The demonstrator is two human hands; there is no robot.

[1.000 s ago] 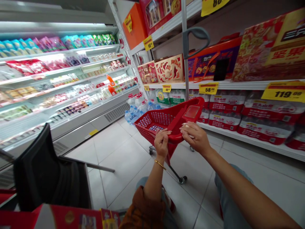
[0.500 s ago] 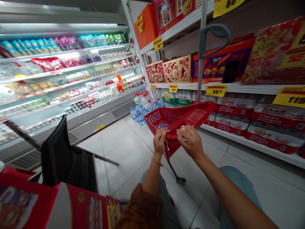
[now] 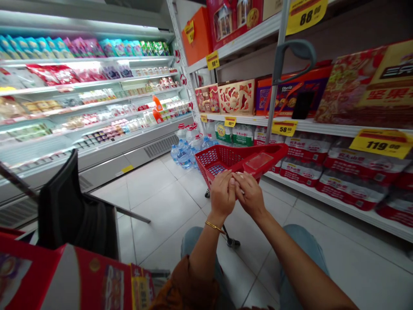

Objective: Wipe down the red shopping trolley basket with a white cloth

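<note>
A red plastic shopping cart (image 3: 258,162) with a perforated basket stands before my knees. Both my hands lie together at its near end, over the handle. My left hand (image 3: 223,193) has its fingers curled there, and a gold bangle circles the wrist. Pressed against it, my right hand (image 3: 250,193) is closed too, its fingertips meeting the left thumb. A small pale spot shows between the right fingers, too small to name. The hands hide most of the handle under them.
A black chair (image 3: 75,206) stands at left, with red boxes (image 3: 93,275) in front. Large water bottles (image 3: 185,157) stand on the floor beyond the cart. Shelves with packed bottles (image 3: 300,170) and gift boxes line the right; a refrigerated display (image 3: 106,150) runs along the back left.
My hands have come together at the cart's near end; before, they were apart on the handle. The right hand has moved left and down. The view has shifted slightly to the right.
</note>
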